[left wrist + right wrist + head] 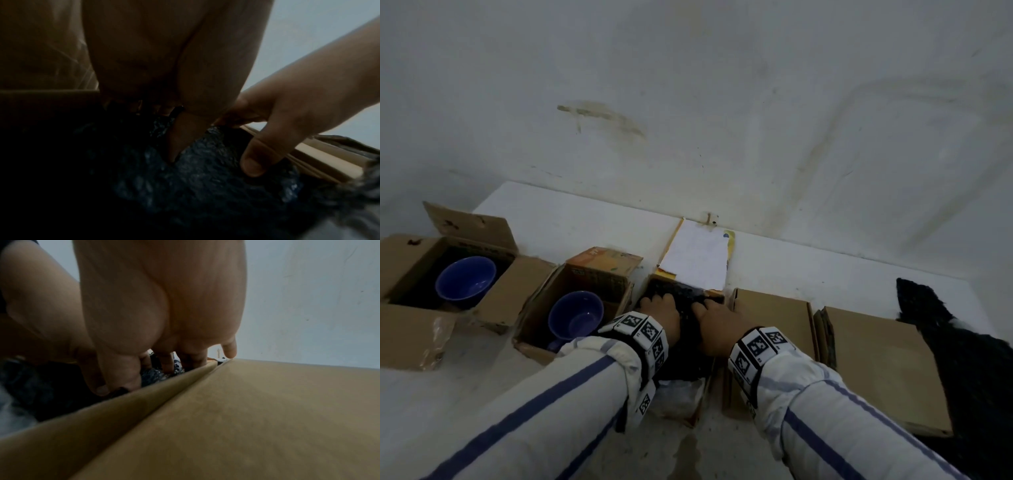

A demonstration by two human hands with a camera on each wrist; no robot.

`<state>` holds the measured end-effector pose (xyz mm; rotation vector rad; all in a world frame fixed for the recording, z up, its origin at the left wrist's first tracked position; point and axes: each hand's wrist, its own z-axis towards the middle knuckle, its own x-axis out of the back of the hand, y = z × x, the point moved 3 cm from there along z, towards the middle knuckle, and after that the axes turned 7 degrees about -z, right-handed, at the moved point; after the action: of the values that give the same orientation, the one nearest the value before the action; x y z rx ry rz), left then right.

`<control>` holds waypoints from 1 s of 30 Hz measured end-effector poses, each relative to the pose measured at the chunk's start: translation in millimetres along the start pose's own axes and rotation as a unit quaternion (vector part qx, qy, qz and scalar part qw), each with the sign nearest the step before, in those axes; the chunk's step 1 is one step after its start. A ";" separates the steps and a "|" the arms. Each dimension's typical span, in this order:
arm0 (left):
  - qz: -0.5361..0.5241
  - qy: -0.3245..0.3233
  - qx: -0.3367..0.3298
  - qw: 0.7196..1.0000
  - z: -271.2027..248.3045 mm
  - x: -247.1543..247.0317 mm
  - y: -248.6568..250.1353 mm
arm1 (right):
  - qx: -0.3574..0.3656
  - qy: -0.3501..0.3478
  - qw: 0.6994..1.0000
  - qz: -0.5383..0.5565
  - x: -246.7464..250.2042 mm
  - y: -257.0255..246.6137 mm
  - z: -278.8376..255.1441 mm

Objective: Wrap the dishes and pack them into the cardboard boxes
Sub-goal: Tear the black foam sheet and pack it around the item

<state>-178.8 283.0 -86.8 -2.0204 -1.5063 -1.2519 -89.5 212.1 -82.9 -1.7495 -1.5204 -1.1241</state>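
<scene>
Head view: a bundle in dark bubble wrap (pixel 681 301) sits inside the open middle cardboard box (pixel 717 293), at 6 o'clock of the frame's centre. Both hands press down on it side by side. The left hand (pixel 659 308) lies on the bundle's 9 o'clock side with fingers spread over the wrap; the right hand (pixel 717 323) covers its 3 o'clock side. In the left wrist view the right hand's thumb (pixel 257 162) and fingers curl around a fold of the wrap (pixel 195 170), pinching it. In the right wrist view the right hand's fingers (pixel 166 360) dip into the wrap along the box's wall (pixel 144 402). Whether the left hand grips the wrap or only pushes on it, I cannot tell.

At 12 o'clock of the bundle the box's white-lined flap (pixel 697 255) stands open toward the wall (pixel 722 102). At 9 o'clock, just beside, a second open box (pixel 585 274) holds a blue bowl (pixel 576 315); farther at 9 o'clock a third open box (pixel 410 257) holds another blue bowl (pixel 465 282). At 3 o'clock two closed cardboard boxes (pixel 774 325) (pixel 876 359) lie side by side, and beyond them a loose sheet of dark bubble wrap (pixel 969 370) lies on the white surface (pixel 568 222). Striped sleeves (pixel 551 411) and marker wristbands (pixel 643 332) cover both forearms.
</scene>
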 end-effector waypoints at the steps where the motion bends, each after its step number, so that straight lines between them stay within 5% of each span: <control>1: 0.001 0.006 0.001 1.000 0.4 -1.3 0.9 | 0.000 0.006 1.000 0.008 0.1 -0.1 1.0; 8: 0.061 0.020 -0.042 0.997 -8.5 10.0 5.5 | 0.016 0.025 0.999 0.012 6.2 3.4 -2.0; 13: 0.082 0.173 -0.119 0.974 -19.8 17.4 11.9 | 0.008 0.171 0.984 0.046 31.3 2.6 -8.2; 16: 0.068 0.184 -0.113 0.974 -21.3 17.7 11.7 | 0.058 0.213 0.974 0.044 40.9 -6.6 -4.4; 24: 0.017 0.001 -0.064 0.998 -3.8 1.6 -0.1 | 0.133 -0.033 0.990 -0.026 20.4 -11.7 5.0; 30: -0.039 -0.036 -0.067 0.996 0.3 -0.5 -5.2 | 0.100 -0.082 0.990 0.049 17.1 -7.9 8.7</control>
<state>-183.3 284.9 -88.7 -2.1317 -1.5860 -1.3579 -95.1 229.6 -73.3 -1.7920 -1.5659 -0.7670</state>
